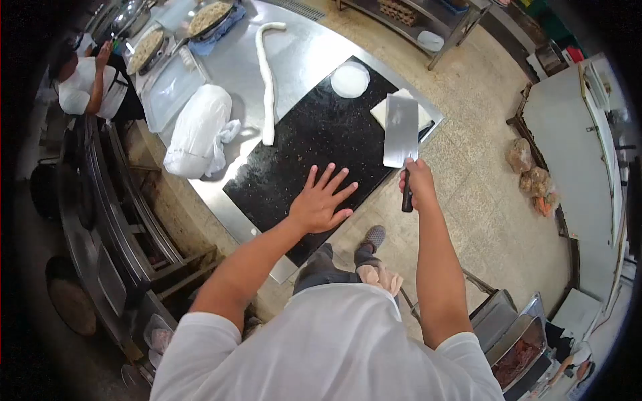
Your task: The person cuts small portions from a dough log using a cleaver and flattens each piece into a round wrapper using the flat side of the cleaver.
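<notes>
Cleaver [401, 134] in right hand [420, 182], left hand [321, 206] (palm down) well apart

Speckled floor [491, 177] under bright indoor light

Pale and mottled, it spreads right of a steel bench [319, 55], whose bare metal shines brightly near the left edge. A metal shelf unit [409, 31] stands beyond, toward the upper right. A large white cabinet [570, 137] stands across the floor at right; dark metal units [101, 207] line the left.

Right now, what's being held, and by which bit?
The right hand holds the broad, rectangular metal cleaver by its black handle; the spread left hand holds nothing.
</notes>
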Motion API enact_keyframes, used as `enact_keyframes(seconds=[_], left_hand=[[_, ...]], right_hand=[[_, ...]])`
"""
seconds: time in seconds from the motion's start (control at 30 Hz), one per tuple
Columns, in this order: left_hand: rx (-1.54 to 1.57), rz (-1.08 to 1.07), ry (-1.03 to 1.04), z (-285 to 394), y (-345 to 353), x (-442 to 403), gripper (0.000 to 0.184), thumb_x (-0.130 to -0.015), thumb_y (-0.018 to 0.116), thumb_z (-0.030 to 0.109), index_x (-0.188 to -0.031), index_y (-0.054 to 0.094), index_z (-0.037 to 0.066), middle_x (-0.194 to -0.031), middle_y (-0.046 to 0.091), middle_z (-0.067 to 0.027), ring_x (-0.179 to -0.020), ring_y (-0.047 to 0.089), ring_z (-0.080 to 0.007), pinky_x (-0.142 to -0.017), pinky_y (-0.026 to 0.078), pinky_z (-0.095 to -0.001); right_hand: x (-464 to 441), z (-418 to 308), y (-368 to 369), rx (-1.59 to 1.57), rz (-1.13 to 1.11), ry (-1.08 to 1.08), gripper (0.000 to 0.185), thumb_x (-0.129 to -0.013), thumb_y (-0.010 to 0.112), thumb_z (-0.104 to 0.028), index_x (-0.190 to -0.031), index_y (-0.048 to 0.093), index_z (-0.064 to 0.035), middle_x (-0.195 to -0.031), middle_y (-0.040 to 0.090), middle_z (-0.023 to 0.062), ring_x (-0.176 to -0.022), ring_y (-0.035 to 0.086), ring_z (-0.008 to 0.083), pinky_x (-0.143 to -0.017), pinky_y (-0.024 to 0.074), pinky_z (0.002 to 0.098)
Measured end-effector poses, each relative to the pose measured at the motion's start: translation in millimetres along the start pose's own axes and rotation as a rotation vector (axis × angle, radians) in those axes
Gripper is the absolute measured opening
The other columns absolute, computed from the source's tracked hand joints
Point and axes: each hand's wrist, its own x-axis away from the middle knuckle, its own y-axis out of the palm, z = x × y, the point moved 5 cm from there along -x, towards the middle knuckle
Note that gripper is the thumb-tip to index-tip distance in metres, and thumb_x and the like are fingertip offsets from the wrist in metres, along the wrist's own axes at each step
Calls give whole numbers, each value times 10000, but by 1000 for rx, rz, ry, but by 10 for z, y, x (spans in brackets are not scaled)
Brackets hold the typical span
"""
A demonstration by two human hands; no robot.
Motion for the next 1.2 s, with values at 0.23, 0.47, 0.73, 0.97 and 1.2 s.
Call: enact_keyframes(seconds=[0.23,0.47,0.73,0.97,1.2], left_hand=[[143,60,94,137,-178,182,675,-977,545,579,-1562,457,255,-1668,330,-125,-1570,210,-385,-1246,112,-635],[43,-78,184,-83,-93,-239,716,-949,550,628,-1543,489,232,-1649,361,-131,-1550,274,-361,-1240,147,-631],[209,-271,492,275,132,321,780,-912,521,707,-1549,483,259,-1635,397,-105,-1566,242,-337,-1258,82,-634],[54,-107,421,-143,-29,-468,776,-909,562,690,-1525,507,220,-1631,398,-110,-1541,292,-341,-1236,156,-636],[98,-211,468,144,85,78,759,-949,482,688,-1534,492,203,-1641,381,-121,-1545,290,-350,-1253,131,-619]], right_hand=[[1098,1010,224,828,-449,-538,400,-947,676,-371,-1097,645,-1,-881,717,204,-781,697,414,-721,536,481],[879,618,693,855,-589,-268,535,-915,710,-445,-1136,648,38,-980,727,260,-926,703,463,-806,538,494],[1442,1350,536,785,-685,-299,690,-870,755,-455,-1284,575,67,-1122,690,324,-1053,683,472,-922,536,506],[1084,384,665,1066,-452,-111,757,-773,837,-464,-1249,581,66,-1125,698,305,-1058,686,471,-938,534,525],[1622,1361,536,1002,-326,-424,744,-775,842,-467,-1240,570,46,-1033,711,307,-1005,707,453,-848,567,509]])
